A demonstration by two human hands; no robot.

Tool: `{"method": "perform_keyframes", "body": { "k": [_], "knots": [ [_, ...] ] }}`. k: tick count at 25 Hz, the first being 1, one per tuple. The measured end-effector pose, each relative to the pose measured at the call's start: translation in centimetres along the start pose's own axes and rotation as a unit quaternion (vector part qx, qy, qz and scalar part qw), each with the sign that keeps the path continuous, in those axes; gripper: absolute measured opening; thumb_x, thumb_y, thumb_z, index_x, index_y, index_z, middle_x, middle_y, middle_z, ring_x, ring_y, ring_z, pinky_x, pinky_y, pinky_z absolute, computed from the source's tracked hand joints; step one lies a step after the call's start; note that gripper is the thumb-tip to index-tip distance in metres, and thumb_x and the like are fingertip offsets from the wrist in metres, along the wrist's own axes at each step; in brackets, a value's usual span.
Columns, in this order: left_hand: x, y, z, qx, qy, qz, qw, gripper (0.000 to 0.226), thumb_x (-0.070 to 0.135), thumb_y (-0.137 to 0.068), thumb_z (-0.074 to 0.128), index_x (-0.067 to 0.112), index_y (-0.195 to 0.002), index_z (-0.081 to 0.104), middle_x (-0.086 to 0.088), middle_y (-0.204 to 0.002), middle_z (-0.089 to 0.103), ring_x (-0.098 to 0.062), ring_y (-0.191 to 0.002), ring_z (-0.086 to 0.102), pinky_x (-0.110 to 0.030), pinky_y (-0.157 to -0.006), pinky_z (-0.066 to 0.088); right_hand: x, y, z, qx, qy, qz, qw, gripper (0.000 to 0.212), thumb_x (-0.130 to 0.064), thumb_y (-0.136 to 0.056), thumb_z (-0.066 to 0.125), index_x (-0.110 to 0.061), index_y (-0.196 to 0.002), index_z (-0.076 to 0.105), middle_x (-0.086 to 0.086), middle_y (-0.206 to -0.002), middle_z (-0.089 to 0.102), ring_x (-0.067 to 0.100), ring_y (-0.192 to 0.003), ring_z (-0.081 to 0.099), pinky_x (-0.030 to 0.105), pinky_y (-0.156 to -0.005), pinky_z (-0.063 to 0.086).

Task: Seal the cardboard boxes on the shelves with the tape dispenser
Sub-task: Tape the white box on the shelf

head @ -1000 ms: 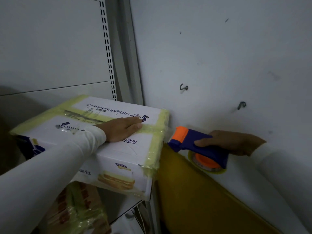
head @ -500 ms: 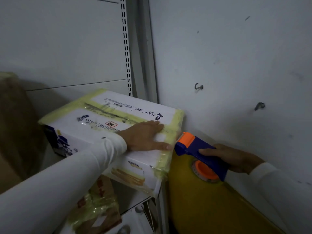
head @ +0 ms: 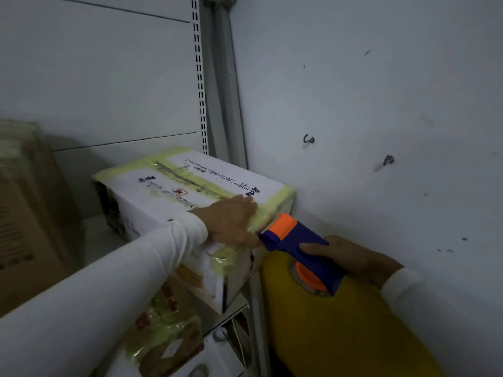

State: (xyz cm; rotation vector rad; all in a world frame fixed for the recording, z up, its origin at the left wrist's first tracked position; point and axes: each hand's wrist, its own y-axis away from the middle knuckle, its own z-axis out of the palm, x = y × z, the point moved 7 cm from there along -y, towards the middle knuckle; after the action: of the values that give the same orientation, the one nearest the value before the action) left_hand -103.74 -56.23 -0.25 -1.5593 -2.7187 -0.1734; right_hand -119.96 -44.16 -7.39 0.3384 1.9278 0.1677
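Tape dispenser (head: 299, 248) now touching box (head: 190, 186) corner, right hand (head: 351, 257) fingers gripping it; left hand (head: 231, 219) flat, fingers spread.

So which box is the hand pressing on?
The white box with yellowish tape, on the upper shelf. The left hand lies flat on it; the brown boxes beside and below are untouched.

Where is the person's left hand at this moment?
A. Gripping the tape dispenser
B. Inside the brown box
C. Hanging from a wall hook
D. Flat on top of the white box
D: the left hand lies flat on the white box, while the right hand holds the tape dispenser.
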Motion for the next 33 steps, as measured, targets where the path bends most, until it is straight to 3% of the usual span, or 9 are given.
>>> {"method": "perform_keyframes", "body": {
  "k": [3,8,12,18,22,26,29,31,33],
  "knots": [
    [-3.7,2.4,-0.5,-0.015,0.024,-0.03,0.999,0.083,0.042,-0.087,0.059,0.025,-0.152,0.01,-0.003,-0.16,0.0,-0.02,-0.147,0.001,-0.035,-0.117,0.008,-1.5,0.2,4.5,-0.02,-0.042,-0.037,0.998,0.041,-0.055,-0.084,0.067,-0.016,-0.071,0.073,0.005,-0.07,0.072,0.017,-0.058,0.067,0.026,-0.059,0.051],
    [-5.7,4.6,-0.1,0.043,0.032,-0.059,0.997,0.077,0.04,-0.092,0.055,0.03,-0.151,0.007,-0.001,-0.16,0.005,-0.017,-0.146,0.011,-0.03,-0.116,0.011,-3.7,-0.8,8.7,0.036,-0.083,-0.021,0.996,0.047,-0.049,-0.083,0.071,-0.005,-0.102,0.073,0.008,-0.094,0.078,0.016,-0.074,0.072,0.023,-0.061,0.054],
    [-5.5,3.7,-0.2,0.017,0.071,-0.037,0.997,0.073,0.027,-0.094,0.055,0.035,-0.15,0.009,0.002,-0.16,0.003,-0.018,-0.146,0.008,-0.032,-0.116,0.009,-3.7,0.1,8.0,0.027,-0.094,-0.018,0.995,0.038,-0.049,-0.084,0.07,-0.013,-0.094,0.074,0.003,-0.088,0.078,0.013,-0.07,0.073,0.018,-0.056,0.053],
    [-5.4,3.1,0.1,0.001,0.058,-0.057,0.997,0.069,0.03,-0.093,0.057,0.04,-0.148,0.016,0.008,-0.159,0.009,-0.019,-0.145,0.016,-0.036,-0.118,0.014,-3.4,1.8,5.9,0.001,-0.092,-0.024,0.995,0.032,-0.05,-0.083,0.071,-0.018,-0.078,0.074,-0.001,-0.075,0.077,0.01,-0.061,0.072,0.016,-0.05,0.051],
    [-5.2,2.7,0.0,0.001,0.056,-0.062,0.997,0.069,0.028,-0.093,0.057,0.037,-0.149,0.017,0.006,-0.159,0.011,-0.019,-0.144,0.017,-0.034,-0.117,0.012,-4.1,1.9,5.2,0.003,-0.032,0.02,0.999,0.039,-0.051,-0.081,0.073,-0.013,-0.088,0.071,0.003,-0.079,0.076,0.014,-0.065,0.071,0.022,-0.054,0.052],
    [-5.3,2.5,0.1,-0.007,0.05,-0.064,0.997,0.069,0.028,-0.093,0.057,0.035,-0.149,0.017,0.005,-0.159,0.013,-0.02,-0.145,0.017,-0.034,-0.116,0.013,-6.0,1.5,5.1,-0.008,0.036,0.061,0.997,0.032,-0.045,-0.085,0.072,-0.014,-0.087,0.064,0.002,-0.08,0.071,0.014,-0.066,0.067,0.02,-0.052,0.051],
    [-5.3,2.5,0.3,-0.009,0.047,-0.064,0.997,0.069,0.03,-0.093,0.057,0.036,-0.149,0.018,0.006,-0.159,0.015,-0.02,-0.144,0.019,-0.034,-0.116,0.014,-8.1,0.0,4.7,0.015,0.139,0.066,0.988,0.035,-0.044,-0.084,0.074,-0.013,-0.097,0.062,0.005,-0.096,0.069,0.017,-0.079,0.066,0.025,-0.061,0.054],
    [-5.2,2.6,0.2,0.0,0.048,-0.066,0.997,0.068,0.029,-0.093,0.056,0.037,-0.149,0.018,0.006,-0.158,0.016,-0.021,-0.144,0.02,-0.036,-0.116,0.015,-9.1,-1.1,4.7,0.044,0.26,0.063,0.963,0.05,-0.048,-0.082,0.074,-0.012,-0.114,0.06,0.008,-0.111,0.066,0.022,-0.094,0.065,0.031,-0.078,0.056],
    [-5.4,2.9,-0.1,0.012,0.056,-0.065,0.996,0.068,0.028,-0.093,0.056,0.037,-0.149,0.019,0.005,-0.158,0.017,-0.022,-0.144,0.021,-0.036,-0.117,0.015,-8.1,-0.8,4.7,0.049,0.422,0.089,0.901,0.059,-0.052,-0.082,0.071,-0.013,-0.124,0.057,0.007,-0.115,0.063,0.024,-0.101,0.062,0.031,-0.081,0.052]
  ]
}}
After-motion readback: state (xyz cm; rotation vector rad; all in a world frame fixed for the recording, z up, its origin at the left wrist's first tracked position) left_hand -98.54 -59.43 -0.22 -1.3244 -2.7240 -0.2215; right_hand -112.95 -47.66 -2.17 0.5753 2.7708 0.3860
